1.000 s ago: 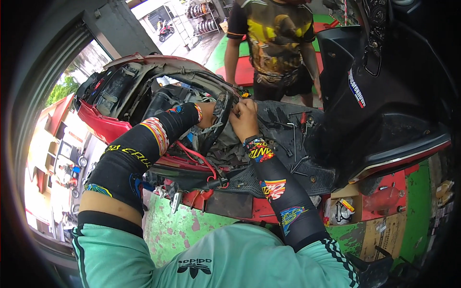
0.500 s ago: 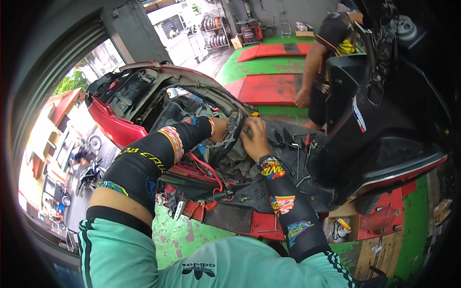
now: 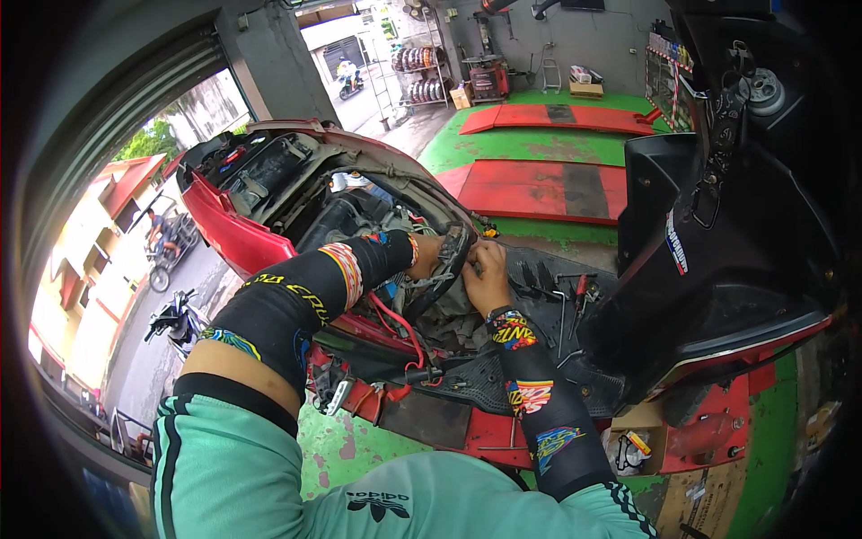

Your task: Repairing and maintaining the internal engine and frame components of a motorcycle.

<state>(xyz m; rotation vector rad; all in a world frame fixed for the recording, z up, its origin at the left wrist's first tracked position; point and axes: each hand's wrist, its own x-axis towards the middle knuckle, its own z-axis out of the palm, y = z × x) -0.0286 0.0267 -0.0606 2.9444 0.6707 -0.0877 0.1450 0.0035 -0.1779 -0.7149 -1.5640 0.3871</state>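
A red scooter [image 3: 235,225] with its body panels open stands before me, its frame and wiring bare. My left hand [image 3: 429,256] reaches in at the front end of the opening, behind a dark frame bar [image 3: 460,256]; its fingers are hidden there. Against the other side of that bar is my right hand [image 3: 488,277], fingers curled and pinched close to it. What they hold, if anything, is too small to make out. Beneath my left forearm, a red cable [image 3: 406,325] loops down. Right of my right hand, an L-shaped wrench [image 3: 563,322] and a red-handled tool [image 3: 582,287] lie on the black footboard [image 3: 530,269].
The scooter's black front panel [image 3: 718,296] rises at the right. Below it a cardboard box [image 3: 660,445] holds small parts. Red lift platforms [image 3: 539,187] stand on the green floor beyond. Tyre racks [image 3: 422,76] are at the back; a street with motorcycles [image 3: 166,247] shows at the left.
The co-worker who stood beyond the scooter at the right is out of view. The whole scene has shifted slightly right and down. Both my hands stay at the same bar.
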